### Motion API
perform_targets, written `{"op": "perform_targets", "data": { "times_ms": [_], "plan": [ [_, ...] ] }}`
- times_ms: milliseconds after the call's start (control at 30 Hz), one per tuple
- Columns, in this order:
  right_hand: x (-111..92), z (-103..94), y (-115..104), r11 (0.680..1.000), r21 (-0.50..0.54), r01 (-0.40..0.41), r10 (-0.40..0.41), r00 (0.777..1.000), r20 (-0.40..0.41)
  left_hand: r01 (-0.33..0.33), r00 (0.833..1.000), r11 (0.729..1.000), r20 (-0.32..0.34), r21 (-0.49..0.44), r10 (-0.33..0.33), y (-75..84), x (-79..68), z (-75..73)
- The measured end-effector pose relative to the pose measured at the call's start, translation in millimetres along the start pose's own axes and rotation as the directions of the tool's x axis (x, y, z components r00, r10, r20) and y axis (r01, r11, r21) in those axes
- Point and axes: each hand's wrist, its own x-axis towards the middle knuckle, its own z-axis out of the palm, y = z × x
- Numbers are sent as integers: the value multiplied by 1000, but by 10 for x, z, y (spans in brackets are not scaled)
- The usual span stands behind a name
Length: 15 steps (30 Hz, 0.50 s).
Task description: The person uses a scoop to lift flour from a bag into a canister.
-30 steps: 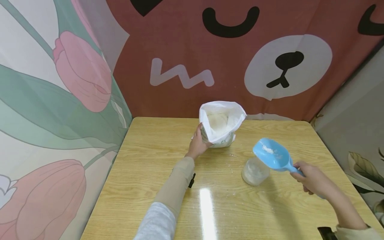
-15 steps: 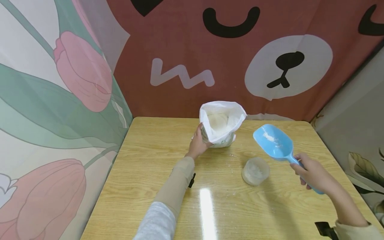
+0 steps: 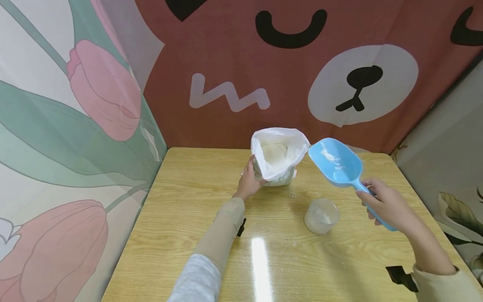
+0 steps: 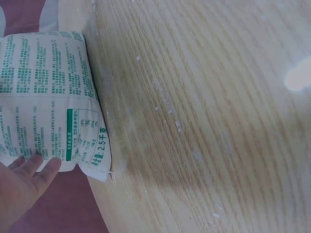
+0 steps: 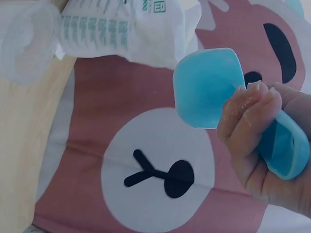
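Note:
My left hand [image 3: 249, 181] holds the left side of an open white flour bag [image 3: 283, 164] at the back of the table, fingertips near its rim. Off-white powder shows inside the bag's wide mouth. In the left wrist view, several fingers [image 4: 46, 172] rest against the green-printed face of the bag [image 4: 48, 92]. My right hand [image 3: 386, 205] grips the handle of a light blue scoop [image 3: 341, 165], raised right of the bag, with a little white powder in its bowl. Below the scoop stands a clear round container [image 3: 321, 217] with some white powder in it.
The wooden table [image 3: 188, 226] carries scattered specks of white powder, seen close in the left wrist view. A brown curtain [image 3: 226, 50] with a bear print hangs right behind the table's back edge. A floral curtain [image 3: 75, 167] closes off the left side.
The scoop in my right hand has risen from over the container and moved back and slightly left, close to the bag's right rim. The left hand, bag and container stay in place.

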Motion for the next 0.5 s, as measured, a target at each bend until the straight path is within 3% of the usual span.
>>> {"op": "perform_targets", "data": {
  "times_ms": [500],
  "plan": [
    [294, 38, -373, 999, 15, 40, -41, 997, 62, -10, 1000, 1000, 0, -2, 10, 11, -11, -17]
  ]
}}
